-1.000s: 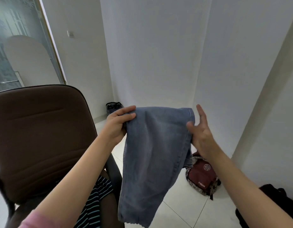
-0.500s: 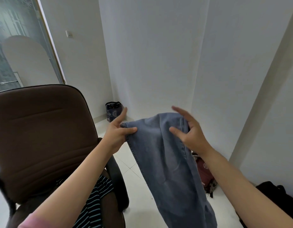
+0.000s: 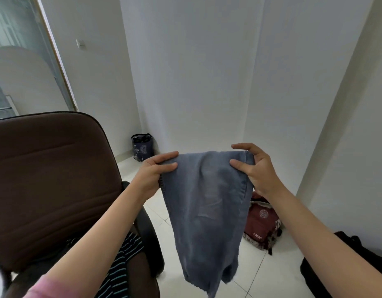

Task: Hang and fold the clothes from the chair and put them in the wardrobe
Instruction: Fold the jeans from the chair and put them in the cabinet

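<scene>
- White walls meet in a corner at the upper middle of the frame, above a pale tiled floor (image 3: 261,267).
- A glass door (image 3: 11,50) with a light frame fills the upper left.
- A brown chair (image 3: 52,179) takes up the left side; a striped garment (image 3: 121,265) lies on its seat at the lower left, partly hidden by the left forearm.
- Blue jeans (image 3: 205,201) hang in mid-air at the centre of the frame, well above the floor and just right of the chair's armrest.
- The left hand (image 3: 153,173) pinches the jeans' top left corner, thumb in front and fingers along the top edge.
- The right hand (image 3: 253,168) grips the top right corner, thumb on the front and fingers curled over the top edge.
- The two hands are apart, holding the top edge spread between them; the cloth narrows toward its lower end near the bottom of the frame.
- A small dark bag (image 3: 142,147) stands against the wall behind the left hand.
- A maroon backpack (image 3: 261,224) lies on the floor at the wall, partly behind the jeans.
- A black bag (image 3: 344,263) sits at the lower right.
</scene>
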`<action>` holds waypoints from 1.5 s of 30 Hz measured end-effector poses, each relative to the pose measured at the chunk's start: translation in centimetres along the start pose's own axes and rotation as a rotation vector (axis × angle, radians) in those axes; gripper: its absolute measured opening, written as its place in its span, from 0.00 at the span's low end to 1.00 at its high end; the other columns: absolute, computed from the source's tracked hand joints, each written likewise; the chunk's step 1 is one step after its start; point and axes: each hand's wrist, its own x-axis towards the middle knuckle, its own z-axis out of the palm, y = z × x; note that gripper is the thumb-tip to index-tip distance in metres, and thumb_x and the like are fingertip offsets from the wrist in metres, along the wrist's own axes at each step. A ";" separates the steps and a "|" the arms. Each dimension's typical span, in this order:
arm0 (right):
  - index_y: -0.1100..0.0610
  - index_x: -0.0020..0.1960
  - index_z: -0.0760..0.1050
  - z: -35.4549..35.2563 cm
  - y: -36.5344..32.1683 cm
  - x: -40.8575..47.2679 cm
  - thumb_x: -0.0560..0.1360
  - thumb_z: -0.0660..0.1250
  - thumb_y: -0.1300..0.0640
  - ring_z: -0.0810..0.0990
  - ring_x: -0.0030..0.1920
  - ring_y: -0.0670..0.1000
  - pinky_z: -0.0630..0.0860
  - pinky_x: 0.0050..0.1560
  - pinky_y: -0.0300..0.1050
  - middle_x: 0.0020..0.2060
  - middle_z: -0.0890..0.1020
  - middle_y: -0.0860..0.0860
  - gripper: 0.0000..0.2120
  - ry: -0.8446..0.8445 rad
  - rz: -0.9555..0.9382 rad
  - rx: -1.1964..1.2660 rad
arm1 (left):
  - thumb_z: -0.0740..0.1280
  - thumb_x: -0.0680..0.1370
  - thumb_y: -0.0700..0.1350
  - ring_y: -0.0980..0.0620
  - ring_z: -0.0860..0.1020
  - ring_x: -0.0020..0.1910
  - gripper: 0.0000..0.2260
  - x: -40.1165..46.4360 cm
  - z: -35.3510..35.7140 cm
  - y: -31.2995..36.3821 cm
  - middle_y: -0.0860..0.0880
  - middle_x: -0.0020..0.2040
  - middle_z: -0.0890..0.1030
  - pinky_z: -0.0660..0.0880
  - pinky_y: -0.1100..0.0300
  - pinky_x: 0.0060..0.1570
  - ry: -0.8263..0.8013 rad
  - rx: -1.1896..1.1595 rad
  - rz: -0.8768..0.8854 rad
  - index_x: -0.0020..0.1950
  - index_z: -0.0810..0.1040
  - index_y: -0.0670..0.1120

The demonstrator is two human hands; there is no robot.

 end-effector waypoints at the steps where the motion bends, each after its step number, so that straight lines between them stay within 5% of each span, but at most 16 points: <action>1: 0.51 0.47 0.80 -0.3 0.2 0.0 0.69 0.73 0.68 0.80 0.44 0.41 0.77 0.47 0.37 0.43 0.82 0.39 0.14 -0.016 0.011 -0.050 | 0.67 0.72 0.30 0.51 0.81 0.41 0.14 0.1 -0.1 0.1 0.49 0.42 0.85 0.80 0.63 0.39 0.025 0.010 0.010 0.51 0.82 0.45; 4: 0.51 0.45 0.81 -1.3 -0.1 -0.1 0.65 0.76 0.61 0.81 0.39 0.45 0.78 0.41 0.39 0.37 0.84 0.44 0.11 0.038 0.053 -0.025 | 0.68 0.72 0.30 0.53 0.82 0.39 0.13 0.1 0.3 0.0 0.49 0.41 0.84 0.80 0.64 0.39 0.018 0.031 0.050 0.49 0.82 0.45; 7: 0.49 0.54 0.77 -2.4 -0.4 0.0 0.63 0.74 0.52 0.80 0.34 0.48 0.79 0.36 0.40 0.31 0.82 0.51 0.20 0.162 0.092 0.268 | 0.69 0.71 0.31 0.53 0.82 0.38 0.11 0.4 1.9 0.5 0.49 0.40 0.84 0.79 0.64 0.39 0.032 -0.007 0.105 0.48 0.83 0.45; 10: 0.42 0.68 0.67 -2.1 1.2 -1.8 0.70 0.70 0.53 0.83 0.48 0.55 0.81 0.48 0.49 0.46 0.84 0.57 0.28 0.011 0.139 0.261 | 0.68 0.72 0.31 0.53 0.81 0.39 0.11 0.7 2.7 1.4 0.48 0.40 0.84 0.79 0.64 0.41 0.076 -0.076 0.128 0.49 0.82 0.44; 14: 0.38 0.68 0.68 1.0 2.0 -2.2 0.72 0.72 0.63 0.76 0.64 0.57 0.72 0.64 0.61 0.65 0.75 0.54 0.32 -0.101 0.064 0.051 | 0.66 0.74 0.31 0.52 0.81 0.40 0.13 0.0 0.5 2.5 0.47 0.43 0.82 0.80 0.63 0.42 0.145 -0.103 0.164 0.56 0.79 0.42; 19: 0.42 0.56 0.79 3.1 -0.1 -0.1 0.72 0.70 0.66 0.79 0.58 0.54 0.74 0.63 0.54 0.60 0.79 0.53 0.21 0.062 0.032 0.241 | 0.71 0.72 0.36 0.53 0.81 0.44 0.19 -0.9 -1.5 1.6 0.51 0.50 0.81 0.80 0.58 0.44 0.031 0.126 0.210 0.60 0.76 0.51; 22: 0.43 0.54 0.80 3.6 -0.3 -0.1 0.72 0.70 0.67 0.80 0.51 0.52 0.78 0.56 0.50 0.52 0.81 0.52 0.21 0.020 0.022 0.207 | 0.73 0.65 0.38 0.46 0.78 0.49 0.24 -1.1 -2.5 1.3 0.43 0.58 0.75 0.79 0.48 0.47 0.013 0.229 0.157 0.58 0.77 0.55; 27: 0.43 0.44 0.82 1.4 -1.4 1.0 0.70 0.72 0.68 0.81 0.45 0.47 0.79 0.47 0.41 0.45 0.83 0.47 0.18 0.041 -0.037 0.059 | 0.76 0.62 0.41 0.41 0.79 0.51 0.21 -0.7 -2.4 2.8 0.37 0.57 0.78 0.79 0.51 0.45 0.036 0.273 0.146 0.54 0.79 0.52; 31: 0.47 0.43 0.83 0.9 -1.7 1.6 0.66 0.75 0.63 0.81 0.45 0.49 0.78 0.47 0.42 0.43 0.83 0.50 0.12 0.136 -0.007 0.137 | 0.75 0.65 0.39 0.47 0.80 0.43 0.18 0.1 -1.5 4.1 0.42 0.45 0.81 0.79 0.59 0.41 0.017 0.117 0.205 0.53 0.79 0.49; 34: 0.46 0.51 0.81 0.5 -1.4 1.3 0.63 0.76 0.57 0.80 0.50 0.51 0.79 0.49 0.42 0.48 0.82 0.52 0.18 -0.005 -0.011 0.296 | 0.67 0.70 0.30 0.49 0.80 0.44 0.19 0.1 -0.6 3.6 0.45 0.45 0.80 0.79 0.60 0.45 -0.065 -0.160 0.226 0.56 0.78 0.48; 37: 0.40 0.59 0.74 0.2 -0.2 1.0 0.66 0.78 0.61 0.79 0.58 0.51 0.79 0.55 0.49 0.57 0.79 0.47 0.27 -0.261 -0.073 -0.102 | 0.64 0.68 0.27 0.49 0.81 0.46 0.24 0.4 -0.3 2.7 0.46 0.44 0.82 0.79 0.58 0.49 -0.125 -0.218 0.209 0.58 0.78 0.48; 39: 0.40 0.58 0.74 -0.4 0.1 1.6 0.65 0.77 0.61 0.80 0.54 0.56 0.78 0.55 0.59 0.55 0.80 0.52 0.27 -0.300 -0.007 -0.323 | 0.62 0.69 0.24 0.47 0.80 0.44 0.23 0.9 -0.5 2.6 0.45 0.41 0.83 0.79 0.59 0.48 -0.075 -0.151 0.214 0.56 0.81 0.46; 42: 0.47 0.54 0.77 -1.4 -0.9 2.6 0.62 0.80 0.57 0.79 0.39 0.59 0.80 0.44 0.59 0.40 0.81 0.68 0.24 -0.227 0.034 -0.061 | 0.63 0.72 0.25 0.49 0.80 0.41 0.19 1.5 -1.2 3.0 0.46 0.38 0.83 0.80 0.61 0.42 0.021 -0.160 0.241 0.52 0.82 0.45; 45: 0.49 0.57 0.74 -0.8 -1.5 2.8 0.66 0.73 0.60 0.82 0.40 0.52 0.81 0.41 0.45 0.39 0.83 0.55 0.22 -0.103 0.068 0.395 | 0.68 0.71 0.36 0.52 0.80 0.44 0.15 1.4 -1.6 2.5 0.48 0.48 0.81 0.79 0.58 0.43 -0.085 -0.280 0.222 0.55 0.81 0.49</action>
